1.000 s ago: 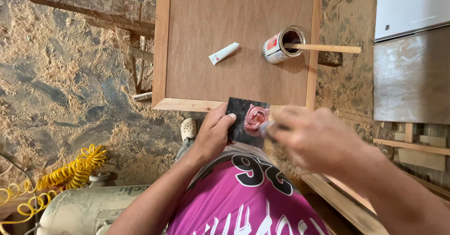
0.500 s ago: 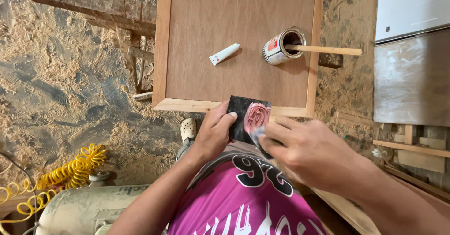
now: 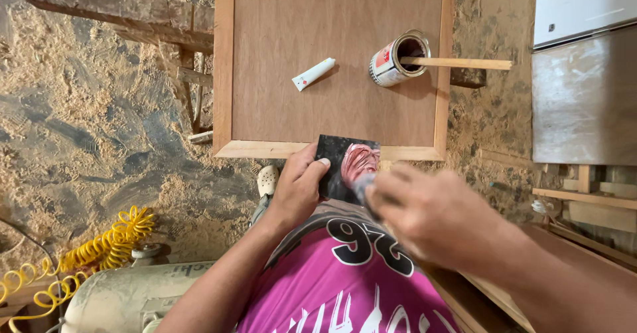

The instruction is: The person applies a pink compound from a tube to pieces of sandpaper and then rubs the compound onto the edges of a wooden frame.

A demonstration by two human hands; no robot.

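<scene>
Left hand [image 3: 296, 188] grips dark tile [image 3: 338, 167]; open can [image 3: 397, 58] holds stick [image 3: 458, 63].

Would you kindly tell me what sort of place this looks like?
Most likely a woodworking shop: sawdust floor, a framed plywood panel with an open tin and stirring stick, and a yellow coiled air hose.

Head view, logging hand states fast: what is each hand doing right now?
Left hand: closed on the dark square pad smeared with pink paste.
Right hand: closed on a small tool, blurred.
</scene>
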